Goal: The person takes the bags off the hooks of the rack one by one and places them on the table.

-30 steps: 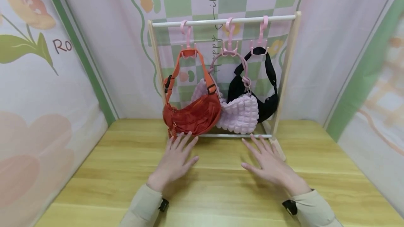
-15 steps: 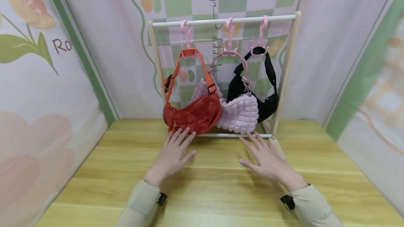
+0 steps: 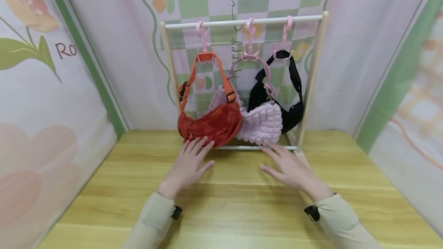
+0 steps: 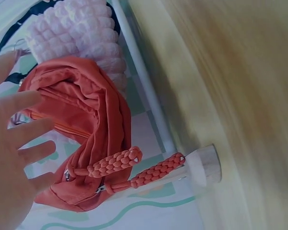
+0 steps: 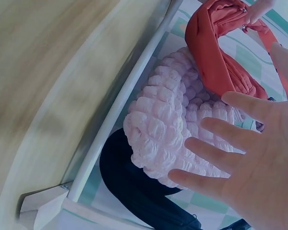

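My left hand (image 3: 187, 166), fingers spread and straight, hovers in front of the red bag (image 3: 212, 126), its fingertips overlapping the bag's lower edge in the head view. Braided red zipper pulls (image 4: 115, 162) dangle from that bag in the left wrist view. On the other side, my right hand (image 3: 290, 168) is spread too, its fingertips just below the quilted pale-pink bag (image 3: 263, 124). Neither hand holds anything. A black bag (image 3: 294, 114) hangs at the right, partly behind the pink one. All three bags hang by their straps from pink hooks (image 3: 250, 49).
The hooks sit on the white top rail (image 3: 225, 23) of a small rack with wooden side posts (image 3: 311, 76). A lower white bar (image 3: 242, 148) runs near the wood-grain table (image 3: 235, 218). Printed fabric walls (image 3: 86, 87) enclose the back and both sides.
Both hands have moved slightly forward and up toward the bags, fingers staying spread. The view has shifted a little; the bags hang as before.
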Demonstrator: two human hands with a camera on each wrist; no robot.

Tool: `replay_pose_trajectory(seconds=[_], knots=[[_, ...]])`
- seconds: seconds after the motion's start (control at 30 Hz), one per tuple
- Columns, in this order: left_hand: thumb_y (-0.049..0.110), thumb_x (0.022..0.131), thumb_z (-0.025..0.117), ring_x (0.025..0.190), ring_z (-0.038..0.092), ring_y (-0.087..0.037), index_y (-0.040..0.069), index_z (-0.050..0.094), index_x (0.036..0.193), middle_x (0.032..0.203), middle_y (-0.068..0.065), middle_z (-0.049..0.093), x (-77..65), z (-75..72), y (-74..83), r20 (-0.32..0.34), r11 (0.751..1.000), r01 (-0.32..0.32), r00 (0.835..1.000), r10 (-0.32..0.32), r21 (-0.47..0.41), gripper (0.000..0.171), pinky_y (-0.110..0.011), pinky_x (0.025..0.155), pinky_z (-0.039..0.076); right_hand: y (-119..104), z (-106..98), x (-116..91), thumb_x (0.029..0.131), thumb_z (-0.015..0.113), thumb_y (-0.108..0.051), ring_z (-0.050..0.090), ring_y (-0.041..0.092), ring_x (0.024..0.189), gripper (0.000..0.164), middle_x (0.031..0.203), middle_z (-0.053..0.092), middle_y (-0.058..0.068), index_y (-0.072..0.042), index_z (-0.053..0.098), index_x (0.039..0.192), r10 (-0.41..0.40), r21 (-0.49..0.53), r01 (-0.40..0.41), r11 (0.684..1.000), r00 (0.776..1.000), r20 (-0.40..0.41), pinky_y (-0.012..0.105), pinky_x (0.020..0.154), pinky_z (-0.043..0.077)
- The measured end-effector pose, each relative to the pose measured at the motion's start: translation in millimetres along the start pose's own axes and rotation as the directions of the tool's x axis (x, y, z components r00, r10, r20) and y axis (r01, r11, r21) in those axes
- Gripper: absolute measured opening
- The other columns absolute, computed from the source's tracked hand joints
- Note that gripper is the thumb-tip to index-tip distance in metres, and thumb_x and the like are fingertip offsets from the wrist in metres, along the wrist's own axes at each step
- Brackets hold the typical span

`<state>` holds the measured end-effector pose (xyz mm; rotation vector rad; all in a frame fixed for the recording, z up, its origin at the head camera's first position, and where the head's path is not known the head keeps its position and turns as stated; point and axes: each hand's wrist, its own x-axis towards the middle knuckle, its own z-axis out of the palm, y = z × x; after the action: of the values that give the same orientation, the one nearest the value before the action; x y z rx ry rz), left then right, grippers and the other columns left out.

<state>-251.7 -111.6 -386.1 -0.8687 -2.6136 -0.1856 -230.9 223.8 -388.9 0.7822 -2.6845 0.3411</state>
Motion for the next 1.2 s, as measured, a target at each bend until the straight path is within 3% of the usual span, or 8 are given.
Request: replay_pose_trajectory(seconds=[0.53, 0.93, 1.2], knots=[[0.043, 0.098, 0.046, 0.137, 0.033, -0.034, 0.018, 0.038, 0.146, 0.149, -0.010, 0.039, 14.4, -10.9, -8.5, -0.055, 1.000, -0.013, 0.998, 0.013, -0.008, 0.055, -0.054, 0.114, 0.022, 4.6, -7.0, 21.2, 0.095, 0.055, -0.034, 0.047, 0.038, 0.124, 0.048, 0.134, 0.052, 0.020, -0.006, 0.052, 0.134, -0.051, 0.020, 0.052, 0.998, 0.998, -0.049, 0.053, 0.103, 0.039], [0.045, 0.098, 0.043, 0.138, 0.032, -0.032, 0.020, 0.037, 0.147, 0.150, -0.009, 0.038, 27.3, -20.3, -14.2, -0.055, 1.000, -0.010, 0.998, 0.011, 0.018, 0.055, -0.052, 0.115, 0.020, 6.5, -12.9, 41.3, 0.096, 0.053, -0.036, 0.047, 0.037, 0.125, 0.049, 0.134, 0.052, 0.020, -0.004, 0.052, 0.133, -0.056, 0.026, 0.056, 0.998, 0.998, -0.023, 0.053, 0.102, 0.039], [0.042, 0.098, 0.046, 0.134, 0.036, -0.034, 0.017, 0.039, 0.145, 0.147, -0.011, 0.042, 31.7, -27.9, -19.8, -0.103, 0.999, -0.025, 0.994, 0.027, 0.021, 0.054, -0.053, 0.113, 0.024, 6.5, -17.6, 52.0, 0.095, 0.055, -0.036, 0.051, 0.037, 0.121, 0.048, 0.131, 0.054, 0.020, -0.004, 0.054, 0.131, -0.054, -0.004, 0.054, 0.999, 0.998, -0.042, 0.052, 0.098, 0.043]])
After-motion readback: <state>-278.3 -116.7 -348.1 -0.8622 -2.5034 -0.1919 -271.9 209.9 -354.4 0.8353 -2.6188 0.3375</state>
